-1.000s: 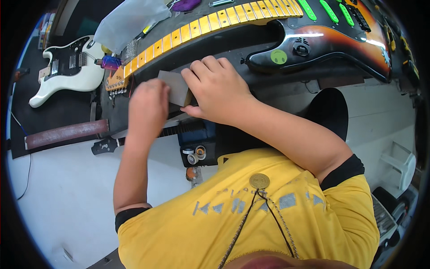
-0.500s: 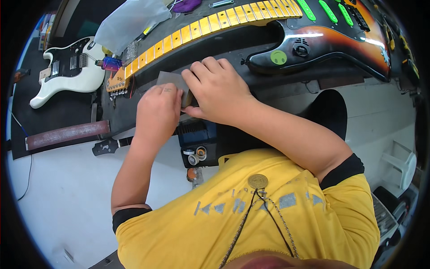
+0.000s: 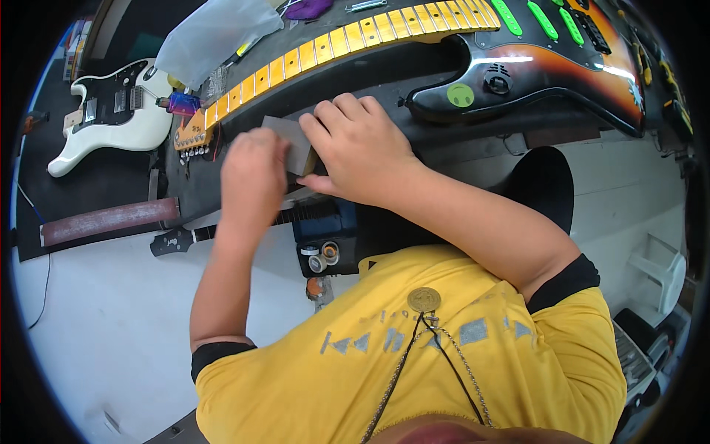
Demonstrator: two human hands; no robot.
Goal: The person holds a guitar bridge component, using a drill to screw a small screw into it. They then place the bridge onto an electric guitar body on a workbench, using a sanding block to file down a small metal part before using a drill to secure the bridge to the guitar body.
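Note:
My right hand [image 3: 362, 144] is closed around a flat grey piece [image 3: 296, 145] with a tan edge, which looks like a sanding block faced with grey paper. Its fingers lie over the far right side, with the thumb at the near edge. Smeared by motion, my left hand [image 3: 254, 166] is curled against the left side of the grey piece; its fingertips are hidden. Just beyond both hands lies an electric guitar with a sunburst body [image 3: 551, 78] and a yellow maple neck [image 3: 333, 46], its headstock [image 3: 194, 133] pointing left.
A white guitar body [image 3: 140, 122] lies at the left, near a reddish-brown bar [image 3: 111, 220] along the bench edge. A plastic bag [image 3: 218, 37] sits behind the neck. Below my hands are a dark headstock [image 3: 172, 242] and round tins [image 3: 323, 255]. A white chair [image 3: 662, 274] stands right.
My left hand has shifted slightly left and up, uncovering more of the grey piece. My right hand has stayed nearly still.

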